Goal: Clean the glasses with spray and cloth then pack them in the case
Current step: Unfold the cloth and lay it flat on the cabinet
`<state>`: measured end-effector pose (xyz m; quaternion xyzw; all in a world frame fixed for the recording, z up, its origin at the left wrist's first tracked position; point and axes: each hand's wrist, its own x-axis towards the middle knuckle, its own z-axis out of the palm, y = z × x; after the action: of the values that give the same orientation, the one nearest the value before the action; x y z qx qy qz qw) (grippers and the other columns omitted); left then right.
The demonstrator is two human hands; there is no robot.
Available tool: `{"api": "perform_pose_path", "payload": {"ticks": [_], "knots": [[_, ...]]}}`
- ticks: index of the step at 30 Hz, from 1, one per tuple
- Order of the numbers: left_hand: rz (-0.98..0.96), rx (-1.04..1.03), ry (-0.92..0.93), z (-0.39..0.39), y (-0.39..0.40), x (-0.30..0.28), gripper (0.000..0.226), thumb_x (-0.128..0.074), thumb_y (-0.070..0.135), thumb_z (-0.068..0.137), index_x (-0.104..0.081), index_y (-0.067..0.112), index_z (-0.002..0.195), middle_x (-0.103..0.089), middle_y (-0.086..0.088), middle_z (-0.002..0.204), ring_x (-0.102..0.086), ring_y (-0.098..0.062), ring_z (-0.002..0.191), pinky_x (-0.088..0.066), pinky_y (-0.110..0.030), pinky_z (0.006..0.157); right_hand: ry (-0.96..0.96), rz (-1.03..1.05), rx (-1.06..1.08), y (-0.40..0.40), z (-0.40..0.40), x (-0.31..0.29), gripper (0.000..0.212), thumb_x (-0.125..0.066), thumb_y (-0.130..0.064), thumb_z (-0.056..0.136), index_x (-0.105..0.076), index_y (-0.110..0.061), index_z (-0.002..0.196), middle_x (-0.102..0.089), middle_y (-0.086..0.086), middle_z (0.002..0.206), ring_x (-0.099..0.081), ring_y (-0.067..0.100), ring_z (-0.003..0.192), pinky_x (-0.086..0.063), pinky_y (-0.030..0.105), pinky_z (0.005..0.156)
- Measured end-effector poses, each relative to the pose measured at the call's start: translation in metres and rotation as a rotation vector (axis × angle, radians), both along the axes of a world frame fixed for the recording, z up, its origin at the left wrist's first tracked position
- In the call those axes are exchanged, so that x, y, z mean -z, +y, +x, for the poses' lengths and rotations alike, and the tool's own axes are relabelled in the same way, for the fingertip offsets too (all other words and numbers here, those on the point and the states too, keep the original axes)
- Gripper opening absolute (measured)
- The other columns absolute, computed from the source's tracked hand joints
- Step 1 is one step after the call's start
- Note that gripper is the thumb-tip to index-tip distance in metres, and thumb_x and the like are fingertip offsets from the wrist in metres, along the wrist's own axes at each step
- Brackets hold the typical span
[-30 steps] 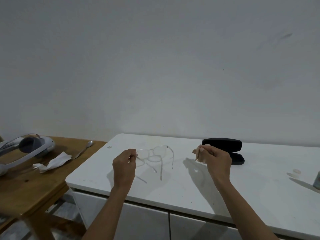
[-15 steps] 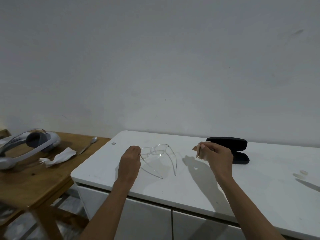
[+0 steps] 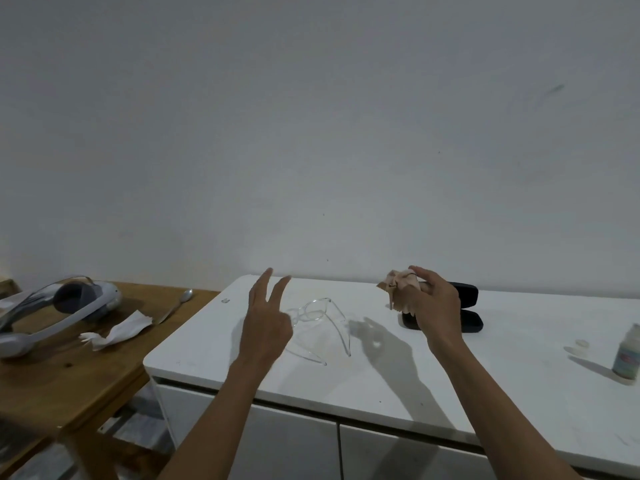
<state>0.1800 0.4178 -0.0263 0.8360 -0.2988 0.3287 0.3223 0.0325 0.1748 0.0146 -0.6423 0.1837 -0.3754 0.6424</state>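
Left hand point(image 3: 265, 327) hovering open, two fingers raised, holding nothing, just left of glasses point(image 3: 317, 327). Right hand point(image 3: 434, 306) gripping crumpled cloth point(image 3: 398, 289), farther right. Glasses lying on white counter point(image 3: 450, 382) between hands, arms unfolded, pointing toward person; left hand nearer. Case point(image 3: 467, 306) sitting open behind right hand.

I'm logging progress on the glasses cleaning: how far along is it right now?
Done: nothing shows clearly; whether spray went on, I cannot tell. In hand: the right hand grips the cloth; the left hand, fingers straight, hovers by the clear glasses, which lie on the white counter, arms unfolded. Left: wiping, then packing. The black case sits open and looks empty, and the spray bottle stands at the right edge.
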Motion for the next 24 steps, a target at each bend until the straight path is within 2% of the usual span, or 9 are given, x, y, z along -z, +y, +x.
{"api": "perform_pose_path", "payload": {"ticks": [2,3,5,8,10,15,18,22,24], "knots": [[-0.097,0.091,-0.059,-0.008,-0.023,-0.015,0.049,-0.064,-0.004,0.085,-0.064,0.014,0.130,-0.059,-0.007,0.139,-0.053,-0.022,0.128,-0.046,-0.025,0.096,-0.020,0.006,-0.061,-0.002,-0.006,-0.009,0.023,-0.065,0.002,0.088,-0.075,-0.012,0.104,-0.078,0.002,0.076,-0.068,0.022,0.071,-0.054,0.032,0.069],[-0.158,0.168,-0.001,-0.015,-0.038,-0.027,0.038,-0.065,0.001,0.088,-0.068,0.014,0.123,-0.066,-0.004,0.127,-0.061,-0.017,0.114,-0.050,-0.027,0.093,-0.030,0.001,-0.091,-0.003,-0.010,-0.015,0.023,-0.065,0.004,0.088,-0.077,-0.011,0.101,-0.079,0.003,0.079,-0.070,0.022,0.072,-0.054,0.029,0.068],[-0.262,0.350,0.311,-0.034,-0.067,-0.052,0.018,-0.068,0.015,0.094,-0.074,0.014,0.111,-0.074,-0.004,0.107,-0.067,-0.009,0.087,-0.054,-0.024,0.076,-0.044,-0.042,-0.147,-0.005,-0.018,-0.025,0.021,-0.066,0.006,0.088,-0.077,-0.010,0.095,-0.080,0.001,0.083,-0.074,0.015,0.074,-0.056,0.022,0.065],[-0.210,0.578,0.783,-0.061,-0.104,-0.079,0.027,-0.063,0.040,0.098,-0.076,0.018,0.106,-0.078,-0.005,0.101,-0.072,-0.016,0.087,-0.058,-0.024,0.072,-0.030,-0.161,-0.163,-0.013,-0.030,-0.036,0.026,-0.065,0.010,0.085,-0.078,-0.012,0.090,-0.080,-0.001,0.084,-0.074,0.012,0.080,-0.056,0.021,0.072],[-0.189,0.676,0.923,-0.072,-0.120,-0.086,0.033,-0.062,0.047,0.098,-0.078,0.019,0.105,-0.078,-0.006,0.103,-0.074,-0.019,0.093,-0.061,-0.029,0.078,-0.033,-0.228,-0.163,-0.020,-0.039,-0.041,0.028,-0.063,0.009,0.085,-0.080,-0.012,0.089,-0.079,0.001,0.088,-0.074,0.014,0.084,-0.055,0.022,0.075],[-0.334,0.792,1.006,-0.086,-0.146,-0.090,0.020,-0.073,0.018,0.092,-0.075,0.003,0.106,-0.075,-0.008,0.091,-0.071,-0.019,0.083,-0.060,-0.034,0.080,-0.019,-0.235,-0.169,-0.040,-0.060,-0.046,0.030,-0.062,0.010,0.085,-0.080,-0.014,0.088,-0.081,0.001,0.089,-0.076,0.019,0.088,-0.056,0.027,0.078],[-0.400,0.774,1.005,-0.091,-0.155,-0.094,0.019,-0.078,0.011,0.086,-0.074,0.004,0.103,-0.073,-0.006,0.089,-0.068,-0.020,0.081,-0.059,-0.038,0.083,0.040,-0.200,-0.158,-0.052,-0.068,-0.044,0.035,-0.060,0.005,0.084,-0.079,-0.020,0.098,-0.080,0.004,0.092,-0.075,0.025,0.094,-0.056,0.035,0.083],[-0.334,0.822,0.945,-0.099,-0.160,-0.101,0.014,-0.077,0.011,0.086,-0.078,0.006,0.100,-0.077,-0.002,0.093,-0.071,-0.012,0.085,-0.058,-0.037,0.089,0.075,-0.153,-0.145,-0.063,-0.074,-0.047,0.020,-0.069,-0.020,0.091,-0.077,-0.027,0.108,-0.080,0.003,0.096,-0.073,0.019,0.099,-0.051,0.036,0.085],[-0.337,0.849,0.926,-0.100,-0.162,-0.105,0.014,-0.077,0.007,0.086,-0.078,0.005,0.100,-0.077,-0.001,0.091,-0.071,-0.009,0.083,-0.060,-0.035,0.085,0.127,-0.198,-0.161,-0.065,-0.075,-0.049,0.016,-0.072,-0.031,0.092,-0.078,-0.027,0.106,-0.080,0.000,0.096,-0.073,0.016,0.095,-0.051,0.035,0.083]]}}
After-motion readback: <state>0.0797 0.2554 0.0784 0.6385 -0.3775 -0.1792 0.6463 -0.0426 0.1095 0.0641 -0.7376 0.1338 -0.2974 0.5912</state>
